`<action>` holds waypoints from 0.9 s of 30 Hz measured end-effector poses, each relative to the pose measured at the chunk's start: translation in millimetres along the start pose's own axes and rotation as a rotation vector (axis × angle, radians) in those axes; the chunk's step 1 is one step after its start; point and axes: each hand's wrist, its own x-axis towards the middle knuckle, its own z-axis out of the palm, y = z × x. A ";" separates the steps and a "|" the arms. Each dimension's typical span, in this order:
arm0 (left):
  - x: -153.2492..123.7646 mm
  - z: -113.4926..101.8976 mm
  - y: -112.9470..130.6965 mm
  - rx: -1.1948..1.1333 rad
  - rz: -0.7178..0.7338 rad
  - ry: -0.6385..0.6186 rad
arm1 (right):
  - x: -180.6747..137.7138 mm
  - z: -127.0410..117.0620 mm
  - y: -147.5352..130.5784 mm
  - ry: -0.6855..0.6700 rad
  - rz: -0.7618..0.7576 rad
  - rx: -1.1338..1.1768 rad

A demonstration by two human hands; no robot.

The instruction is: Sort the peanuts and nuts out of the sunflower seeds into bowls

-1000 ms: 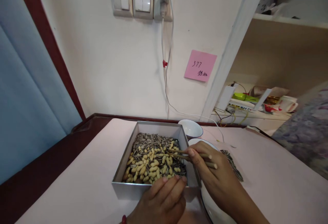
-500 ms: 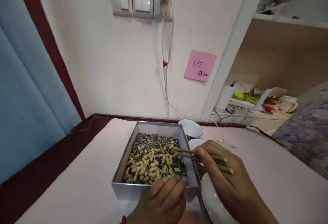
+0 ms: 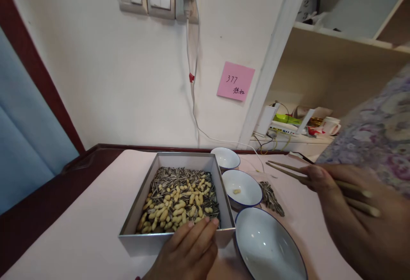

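- Pink cloth covers the table (image 3: 80,228), which carries everything in front of you.
- Metal box (image 3: 141,243) sits at the centre, filled with peanuts and striped sunflower seeds mixed together.
- Your right hand (image 3: 352,220) hangs over the table's right side, well apart from the box, its grip pinching a pair of chopsticks (image 3: 288,171).
- The large bowl (image 3: 269,246) stands just beside the box's near right corner.
- Your left hand (image 3: 187,250) rests on the box's near rim, its grip spread flat, fingertips just inside.
- The middle bowl (image 3: 248,181) and the small bowl (image 3: 226,158) line the box's right wall.
- The chopstick tips point left, slightly parted, above the loose seed pile (image 3: 270,192).
- One peanut (image 3: 236,191) lies in the middle bowl.
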 end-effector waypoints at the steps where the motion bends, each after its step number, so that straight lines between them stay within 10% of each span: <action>1: 0.4 -0.1 0.0 -0.005 -0.006 -0.005 | 2.5 1.0 -0.5 -0.005 -0.027 -0.036; 12: -1.7 1.7 1.5 0.032 -0.002 0.002 | -11.4 26.3 -35.8 -0.127 0.079 0.529; 20: 1.3 5.2 3.7 0.067 -0.009 0.070 | -21.7 72.6 -62.2 -0.527 0.070 0.732; 27: 0.0 8.2 4.0 0.078 -0.012 0.085 | -32.1 92.8 -68.3 -0.618 0.085 0.719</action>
